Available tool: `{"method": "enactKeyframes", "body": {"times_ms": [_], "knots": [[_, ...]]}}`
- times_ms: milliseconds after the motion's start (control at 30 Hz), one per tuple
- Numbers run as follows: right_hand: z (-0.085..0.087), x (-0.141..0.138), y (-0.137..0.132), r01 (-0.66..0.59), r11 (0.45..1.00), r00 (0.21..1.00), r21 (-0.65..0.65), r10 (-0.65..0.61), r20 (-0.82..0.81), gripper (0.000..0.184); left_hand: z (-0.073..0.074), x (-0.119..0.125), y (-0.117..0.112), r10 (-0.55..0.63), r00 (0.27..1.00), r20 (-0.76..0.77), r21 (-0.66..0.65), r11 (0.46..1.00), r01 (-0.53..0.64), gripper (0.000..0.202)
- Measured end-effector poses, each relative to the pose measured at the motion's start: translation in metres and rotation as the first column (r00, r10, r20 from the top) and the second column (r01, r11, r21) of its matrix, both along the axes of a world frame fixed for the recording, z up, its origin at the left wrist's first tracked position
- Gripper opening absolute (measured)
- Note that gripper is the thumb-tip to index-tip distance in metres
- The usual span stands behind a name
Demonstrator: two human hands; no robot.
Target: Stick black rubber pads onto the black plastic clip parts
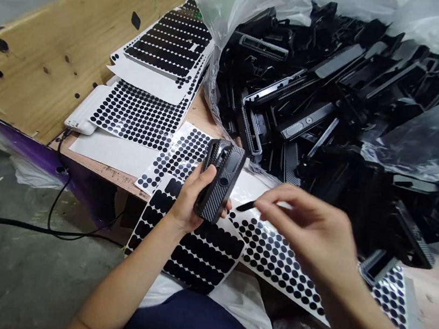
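My left hand [189, 198] is wrapped around a black plastic part [223, 178] with a carbon-fibre pattern. A round black dot shows on the face of that part. To its right, my right hand [309, 226] pinches a thin black sticker [245, 206] between thumb and forefinger, apart from the part. Below my left hand lies a sheet of larger black stickers [198, 257]. Under my right hand is a sheet of round black stickers [283, 260]. Another dotted sheet [184, 151] lies behind the held part.
A clear plastic bag [219, 17] heaped with black plastic parts [315, 91] fills the back right. Stacked sticker sheets [167, 43] lie at the back left, near a white device [88, 110] with a black cable [55, 185]. A wooden board [68, 45] edges the table's left side.
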State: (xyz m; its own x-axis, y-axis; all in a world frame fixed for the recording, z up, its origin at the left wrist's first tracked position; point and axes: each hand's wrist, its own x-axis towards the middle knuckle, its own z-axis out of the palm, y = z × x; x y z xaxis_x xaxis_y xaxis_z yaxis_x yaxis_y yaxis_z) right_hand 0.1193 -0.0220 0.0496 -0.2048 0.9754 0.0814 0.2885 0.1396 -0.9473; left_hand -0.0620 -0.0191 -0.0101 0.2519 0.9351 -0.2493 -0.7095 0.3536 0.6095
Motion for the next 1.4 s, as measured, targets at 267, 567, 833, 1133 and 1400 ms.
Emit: {"method": "enactKeyframes", "body": {"times_ms": [267, 567, 833, 1133, 1400], "knots": [[0.021, -0.003, 0.045, -0.016, 0.944, 0.973, -0.328, -0.060, -0.221, 0.030, 0.000, -0.003, -0.001, -0.094, 0.994, -0.061, 0.034, 0.995, 0.096, 0.055], [0.026, -0.011, 0.046, -0.031, 0.963, 0.991, -0.269, -0.004, -0.130, 0.041, 0.003, -0.001, -0.003, -0.096, 0.992, -0.079, 0.027, 0.995, 0.099, 0.057], [0.020, -0.006, 0.046, -0.048, 0.974, 0.997, -0.220, 0.033, -0.072, 0.036, 0.003, -0.001, -0.002, -0.099, 0.992, -0.083, 0.043, 0.994, 0.103, 0.057], [0.027, -0.010, 0.043, -0.028, 0.999, 0.989, -0.023, 0.032, 0.146, 0.034, 0.002, -0.002, -0.002, -0.106, 0.991, -0.077, 0.047, 0.993, 0.110, 0.058], [0.026, -0.012, 0.036, -0.040, 0.987, 0.968, 0.157, -0.001, 0.252, 0.013, 0.003, -0.002, -0.003, -0.104, 0.991, -0.079, 0.034, 0.994, 0.107, 0.060]]}}
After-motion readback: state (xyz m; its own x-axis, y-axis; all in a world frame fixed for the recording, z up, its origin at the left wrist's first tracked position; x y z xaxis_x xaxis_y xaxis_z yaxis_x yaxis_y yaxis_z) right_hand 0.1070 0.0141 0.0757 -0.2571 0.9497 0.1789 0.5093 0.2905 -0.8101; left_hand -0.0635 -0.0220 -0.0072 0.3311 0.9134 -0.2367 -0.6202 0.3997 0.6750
